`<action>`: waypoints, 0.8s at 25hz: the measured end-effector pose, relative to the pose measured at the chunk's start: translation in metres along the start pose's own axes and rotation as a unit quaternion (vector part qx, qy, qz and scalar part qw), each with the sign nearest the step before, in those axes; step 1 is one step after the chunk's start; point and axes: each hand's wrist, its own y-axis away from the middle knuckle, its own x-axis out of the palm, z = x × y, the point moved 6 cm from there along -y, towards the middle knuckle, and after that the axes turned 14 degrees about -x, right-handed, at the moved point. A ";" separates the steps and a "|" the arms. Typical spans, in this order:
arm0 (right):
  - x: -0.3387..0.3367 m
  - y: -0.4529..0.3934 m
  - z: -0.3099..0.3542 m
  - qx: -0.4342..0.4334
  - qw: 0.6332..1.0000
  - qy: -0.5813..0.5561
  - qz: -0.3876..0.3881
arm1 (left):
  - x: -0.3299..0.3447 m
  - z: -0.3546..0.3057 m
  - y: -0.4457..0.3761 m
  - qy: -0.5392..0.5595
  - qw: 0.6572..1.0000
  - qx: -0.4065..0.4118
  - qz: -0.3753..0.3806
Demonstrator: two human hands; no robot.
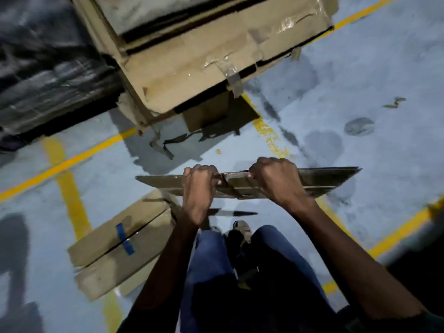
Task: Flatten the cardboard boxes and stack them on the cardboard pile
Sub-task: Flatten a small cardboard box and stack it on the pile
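You grip one flattened box (247, 182) by its near edge, left hand (198, 186) and right hand (276, 180) both curled round it. It is not yet on the cardboard pile (192, 56) ahead, and another box (120, 246) lies on the floor (360, 80) by your left leg.

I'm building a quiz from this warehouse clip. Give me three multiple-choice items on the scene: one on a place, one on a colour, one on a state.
1. Where does the box with the tape strip lie?
A. on the floor, left of the person's legs
B. on the pile
C. in both hands

2. What colour is that strip?
A. red
B. blue
C. white

3. How is the flattened cardboard held?
A. left hand only
B. lying free
C. both hands grip its edge

Key:
1 A, it rests on the grey floor.
2 B, plainly blue.
3 C, left hand and right hand curl over it.
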 end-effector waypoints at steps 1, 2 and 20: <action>-0.030 -0.001 0.012 -0.010 1.000 0.011 -0.010 | -0.031 -0.005 0.011 0.019 1.000 -0.005 -0.015; -0.056 -0.001 0.021 -0.013 1.000 0.022 -0.016 | -0.058 -0.009 0.020 0.030 0.999 -0.013 -0.028; -0.276 -0.094 -0.052 -0.120 0.973 0.051 -0.193 | -0.278 -0.148 -0.010 0.034 0.938 0.041 -0.343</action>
